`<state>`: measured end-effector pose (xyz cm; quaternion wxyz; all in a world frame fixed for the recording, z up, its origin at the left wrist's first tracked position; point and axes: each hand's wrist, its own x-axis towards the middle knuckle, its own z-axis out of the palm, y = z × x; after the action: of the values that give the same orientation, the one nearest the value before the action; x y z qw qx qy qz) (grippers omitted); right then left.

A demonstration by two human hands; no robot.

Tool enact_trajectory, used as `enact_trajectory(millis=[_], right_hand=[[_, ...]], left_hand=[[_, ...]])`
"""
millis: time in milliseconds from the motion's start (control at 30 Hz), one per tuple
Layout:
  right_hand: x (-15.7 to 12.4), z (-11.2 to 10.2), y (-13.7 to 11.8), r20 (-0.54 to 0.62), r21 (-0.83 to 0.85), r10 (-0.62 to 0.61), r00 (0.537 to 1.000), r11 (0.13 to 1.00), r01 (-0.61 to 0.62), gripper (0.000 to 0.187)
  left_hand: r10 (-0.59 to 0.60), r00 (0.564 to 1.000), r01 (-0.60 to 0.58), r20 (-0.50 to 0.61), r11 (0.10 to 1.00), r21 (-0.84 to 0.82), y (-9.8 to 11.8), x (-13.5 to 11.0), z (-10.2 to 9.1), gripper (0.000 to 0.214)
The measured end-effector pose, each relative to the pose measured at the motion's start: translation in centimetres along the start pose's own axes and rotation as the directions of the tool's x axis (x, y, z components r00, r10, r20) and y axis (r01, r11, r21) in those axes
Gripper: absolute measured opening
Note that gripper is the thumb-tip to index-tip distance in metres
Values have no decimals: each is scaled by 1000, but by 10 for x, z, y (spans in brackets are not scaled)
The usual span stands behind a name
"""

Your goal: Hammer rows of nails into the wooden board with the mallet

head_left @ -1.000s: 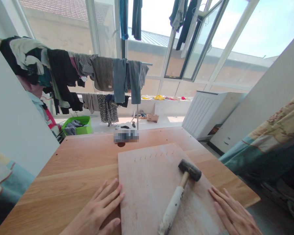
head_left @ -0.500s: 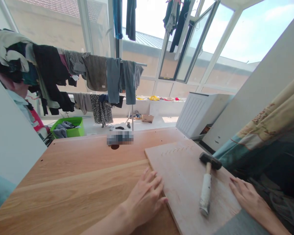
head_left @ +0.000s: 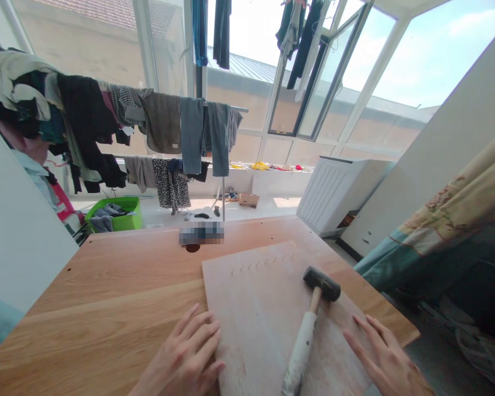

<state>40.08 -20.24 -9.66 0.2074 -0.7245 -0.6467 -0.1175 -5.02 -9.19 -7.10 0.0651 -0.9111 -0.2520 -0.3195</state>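
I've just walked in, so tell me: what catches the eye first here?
A black-headed mallet lies on a pale wooden board on the table. The left hand rests flat at the board's left edge, the right hand on its right side. Small nails line its far edge; behind, a drying rack hangs full of clothes.

Both palms lie flat, fingers spread: the left hand (head_left: 185, 357) against the left edge of a pale wooden board (head_left: 251, 313) on the desk (head_left: 119, 286), the right hand (head_left: 381, 357) on its right side. Between them a mallet (head_left: 309, 324) rests on the board, black head pointing away. A row of nails (head_left: 264, 262) stands near the far edge.
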Motion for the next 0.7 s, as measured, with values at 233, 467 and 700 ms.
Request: enact_trajectory(millis=[233, 467, 700], right_hand=[[0, -14, -55, 176, 138, -63, 982, 990, 39, 39], [130, -9, -125, 131, 431, -153, 980, 899, 82, 31], [217, 47, -172, 320, 469, -401, 858, 854, 225, 13]], left_hand=[[-202, 974, 201, 106, 979, 23, -47, -78, -57, 21], [-545, 838, 539, 6, 828, -155, -72, -23, -38, 25], [-612, 762, 643, 211, 676, -361, -103, 23, -4, 33]])
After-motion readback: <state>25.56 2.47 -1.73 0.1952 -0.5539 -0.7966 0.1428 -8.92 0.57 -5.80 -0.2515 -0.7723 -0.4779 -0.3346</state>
